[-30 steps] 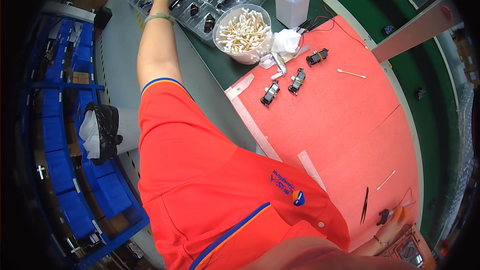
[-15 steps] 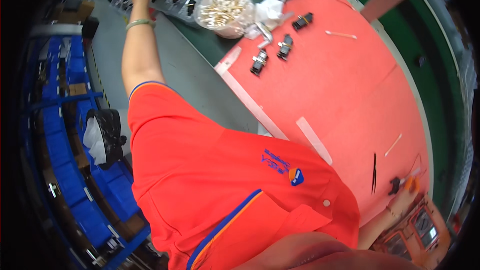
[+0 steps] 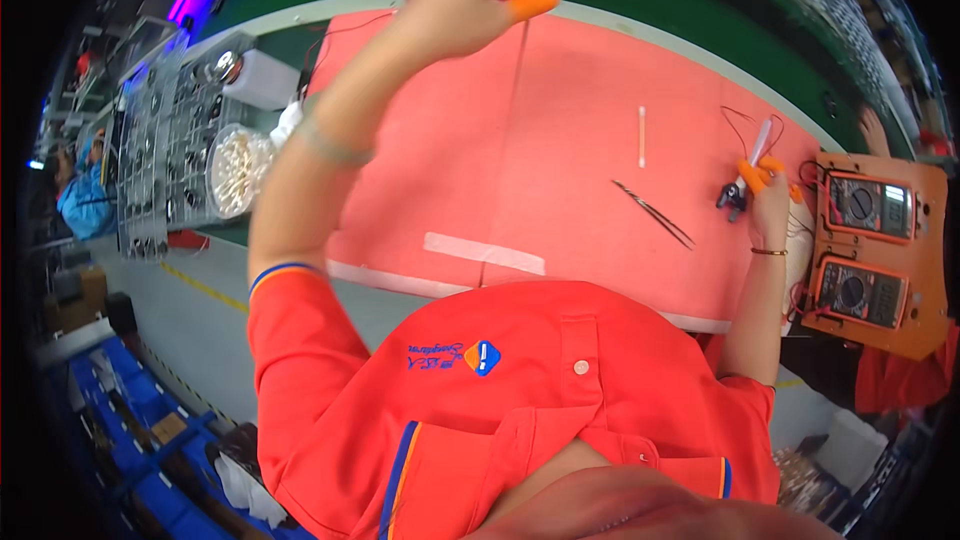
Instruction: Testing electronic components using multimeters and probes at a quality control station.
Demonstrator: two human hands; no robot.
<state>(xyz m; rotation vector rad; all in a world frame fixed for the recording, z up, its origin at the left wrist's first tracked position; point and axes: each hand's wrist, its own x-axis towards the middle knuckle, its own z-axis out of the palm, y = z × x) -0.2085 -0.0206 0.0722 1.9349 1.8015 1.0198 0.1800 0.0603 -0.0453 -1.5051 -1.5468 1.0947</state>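
My left hand [image 3: 480,5], with orange finger cots, reaches over the far edge of the pink mat [image 3: 570,90]. Its thumb and forefinger are apart, and nothing shows between them. At the mat's right side my right hand [image 3: 770,200], also in orange cots, is closed around a white pen-shaped tool [image 3: 761,140] that has a thin dark wire near it. A small black part [image 3: 732,202] lies against those fingers; whether they grip it too I cannot tell. Left of that hand lie metal tweezers [image 3: 655,215] and a cotton swab [image 3: 641,137].
Two multimeters [image 3: 868,206] sit in an orange holder at the right. On the left stand a tub of cotton swabs [image 3: 238,172] and a clear compartment tray [image 3: 165,155]. Beyond the mat runs a green surface [image 3: 690,15] with small black parts. Another person's hand [image 3: 874,130] shows at far right.
My left hand has moved from the compartment tray, right across to the mat's far edge. The view has swung right, bringing the multimeters into fuller sight. My right hand still holds the white tool.
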